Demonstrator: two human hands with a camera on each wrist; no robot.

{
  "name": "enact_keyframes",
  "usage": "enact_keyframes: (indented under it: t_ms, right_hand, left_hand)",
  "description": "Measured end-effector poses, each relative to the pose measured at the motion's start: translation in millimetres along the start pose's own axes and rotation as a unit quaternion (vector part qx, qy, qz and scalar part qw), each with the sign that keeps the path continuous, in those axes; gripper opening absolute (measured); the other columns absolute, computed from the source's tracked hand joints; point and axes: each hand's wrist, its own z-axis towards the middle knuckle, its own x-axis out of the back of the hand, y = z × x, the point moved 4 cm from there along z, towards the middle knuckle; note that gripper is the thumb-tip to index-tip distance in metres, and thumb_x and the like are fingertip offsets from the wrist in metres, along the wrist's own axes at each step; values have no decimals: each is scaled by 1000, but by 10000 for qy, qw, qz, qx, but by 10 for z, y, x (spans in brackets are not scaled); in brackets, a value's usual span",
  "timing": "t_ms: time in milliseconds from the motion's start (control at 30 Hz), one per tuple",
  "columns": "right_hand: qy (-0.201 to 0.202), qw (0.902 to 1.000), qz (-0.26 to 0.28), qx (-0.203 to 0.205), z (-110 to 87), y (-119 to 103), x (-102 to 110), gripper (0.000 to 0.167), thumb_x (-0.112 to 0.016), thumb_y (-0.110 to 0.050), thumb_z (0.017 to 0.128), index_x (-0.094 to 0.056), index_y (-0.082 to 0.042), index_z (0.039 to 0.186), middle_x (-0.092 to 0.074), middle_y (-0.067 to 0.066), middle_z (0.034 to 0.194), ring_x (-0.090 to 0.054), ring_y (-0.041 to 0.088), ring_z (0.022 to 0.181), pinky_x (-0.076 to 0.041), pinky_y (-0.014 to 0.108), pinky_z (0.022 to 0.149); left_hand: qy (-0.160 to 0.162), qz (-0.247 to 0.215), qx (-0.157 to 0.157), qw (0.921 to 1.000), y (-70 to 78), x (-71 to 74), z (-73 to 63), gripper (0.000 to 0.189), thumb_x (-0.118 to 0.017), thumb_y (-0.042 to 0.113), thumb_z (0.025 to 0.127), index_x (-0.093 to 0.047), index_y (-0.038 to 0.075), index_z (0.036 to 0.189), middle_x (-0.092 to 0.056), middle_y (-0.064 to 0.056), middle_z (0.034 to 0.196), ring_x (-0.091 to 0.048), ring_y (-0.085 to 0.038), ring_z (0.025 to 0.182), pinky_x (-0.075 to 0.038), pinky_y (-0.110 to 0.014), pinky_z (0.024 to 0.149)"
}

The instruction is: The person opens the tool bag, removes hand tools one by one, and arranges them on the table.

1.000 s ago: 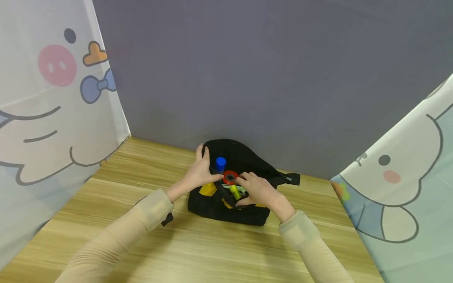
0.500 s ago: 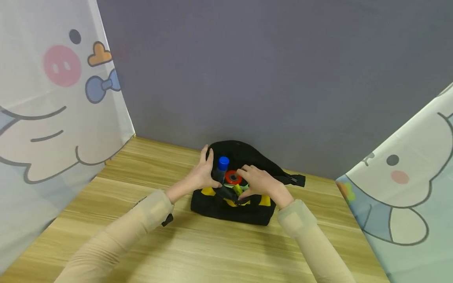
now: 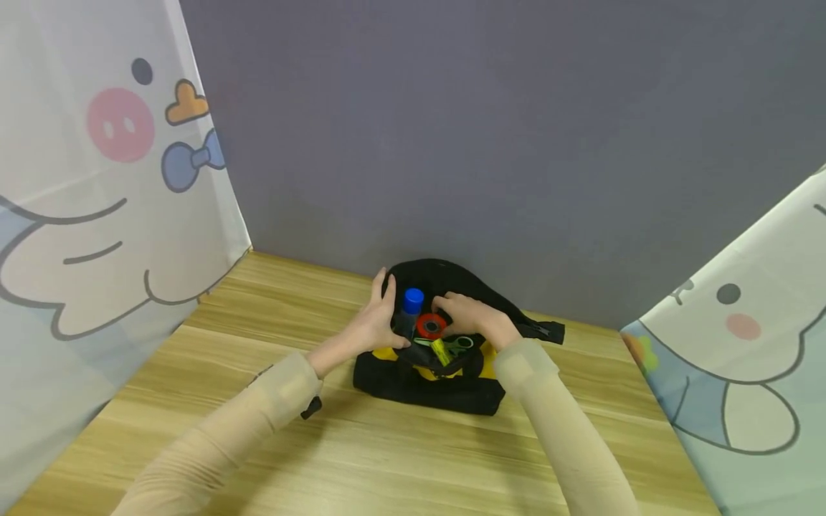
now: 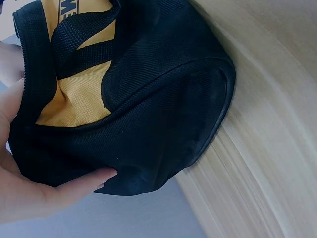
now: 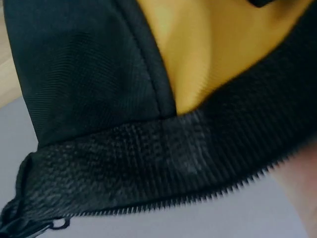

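Note:
A black tool bag (image 3: 426,394) with yellow panels stands unzipped against the grey backdrop. My left hand (image 3: 374,322) holds its left end, with the thumb at the rim. In the left wrist view, fingers (image 4: 84,186) press the outside of the bag. Over the mouth, my right hand (image 3: 474,315) has its fingertips right at a red ring-shaped roll (image 3: 430,326); I cannot tell whether they grip it. Left of the roll stands a dark bottle with a blue cap (image 3: 414,299). A yellow-green tube (image 3: 442,352) and a green-looped tool (image 3: 462,343) lie at the front of the mouth.
The bag sits on a wood-grain table (image 3: 387,459). A zip end (image 3: 545,330) sticks out at its right. A small black piece (image 3: 311,408) lies by the left sleeve. Cartoon-printed cloth (image 3: 116,272) hangs left and right.
My right hand has left the bag's front rim near the yellow-green tube and moved back to the red roll, uncovering the green-looped tool. The left hand keeps its place on the bag.

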Motion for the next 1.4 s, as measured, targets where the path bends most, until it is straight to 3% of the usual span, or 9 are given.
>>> enact_keyframes:
  t_ms: [133,267,433,833,1267,1400]
  right_hand:
    - [-66,9999,38,66,148,34,-55,45,-77,-17,87,-57,-14,128,-59,16,124,-58,28,106,-50,45,94]
    - [-172,9998,-9,21,242,81,-145,58,-75,-20,89,-49,-15,141,-51,22,138,-57,36,119,-48,52,101]
    - [-337,9979,-542,-138,332,163,-288,71,-75,-12,89,-39,-18,150,-42,21,149,-55,37,124,-47,51,104]
    - [-211,9922,-1214,175,483,196,-419,76,-75,-1,86,-41,-22,150,-48,17,138,-60,30,107,-53,42,95]
    - [-226,9936,-1029,418,568,202,-471,67,-73,-5,88,-46,-19,147,-52,16,134,-61,28,105,-53,42,96]
    - [-326,9950,-882,332,595,216,-498,61,-71,-3,90,-50,-20,144,-53,14,135,-61,27,108,-52,43,99]
  left_hand:
    - [43,-22,-31,10000,8,-20,-5,127,-89,24,74,2,6,160,14,-14,167,-64,-28,86,-53,-30,66]
    - [11,-11,-111,9999,36,-48,-16,127,-90,27,73,1,5,160,14,-15,167,-66,-33,99,-56,-34,74]
    - [34,40,-188,9998,45,-73,-35,128,-90,31,72,0,6,160,12,-13,167,-62,-38,115,-56,-41,87]
    - [63,16,-334,9994,8,-68,-60,128,-91,30,71,-2,5,160,10,-14,167,-55,-43,126,-53,-47,96]
    - [62,-41,-329,9994,-6,-105,-38,130,-92,27,70,-1,5,160,12,-15,167,-56,-41,126,-54,-45,95]
    - [89,-49,-327,9994,-21,-109,-36,130,-92,27,70,-1,5,160,12,-14,167,-56,-41,126,-54,-44,95]
